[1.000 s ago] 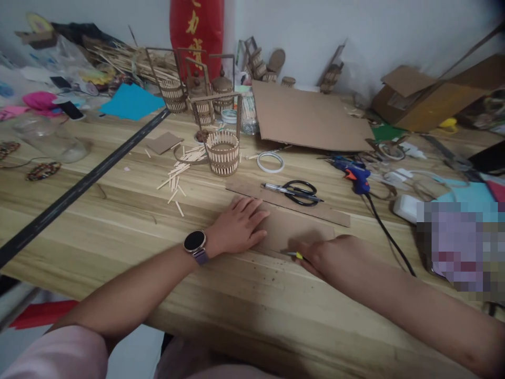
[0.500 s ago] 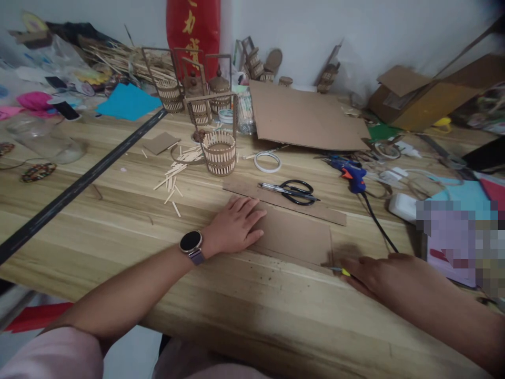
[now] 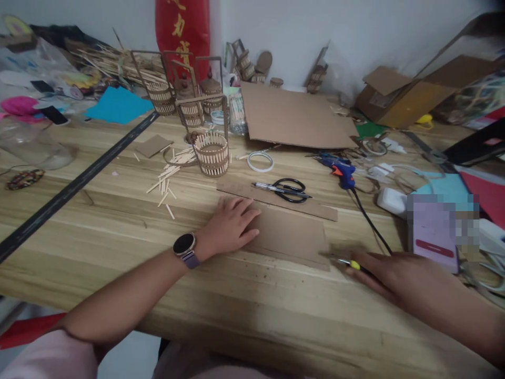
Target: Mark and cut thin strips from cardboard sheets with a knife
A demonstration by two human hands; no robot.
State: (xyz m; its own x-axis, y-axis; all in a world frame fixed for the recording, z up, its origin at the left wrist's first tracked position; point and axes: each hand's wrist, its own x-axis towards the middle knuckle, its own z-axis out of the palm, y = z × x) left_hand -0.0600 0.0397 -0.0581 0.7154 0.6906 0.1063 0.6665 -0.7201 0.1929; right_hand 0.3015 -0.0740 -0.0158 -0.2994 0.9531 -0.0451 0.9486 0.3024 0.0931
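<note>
My left hand (image 3: 232, 225) lies flat with fingers spread on the left part of a brown cardboard piece (image 3: 292, 234), pressing it to the table. In my right hand (image 3: 389, 273) is a craft knife (image 3: 353, 264) with a yellow part and a metal blade. Its tip points left, close to the cardboard's right end; I cannot tell whether it touches. Beyond the piece lies a narrow cardboard strip (image 3: 325, 211), with black-handled scissors (image 3: 292, 190) and a pen (image 3: 272, 187) on top.
A small stick basket (image 3: 212, 158) stands behind loose sticks (image 3: 168, 176). A blue glue gun (image 3: 342, 172) with a cord and a phone (image 3: 434, 231) lie on the right. Further back are a large cardboard sheet (image 3: 295, 116) and a cardboard box (image 3: 406, 100). A long black strip (image 3: 82, 176) crosses the left.
My right hand has drawn the knife tip slightly away from the cardboard's right end. My left hand stays on the cardboard. The whole view has shifted a little.
</note>
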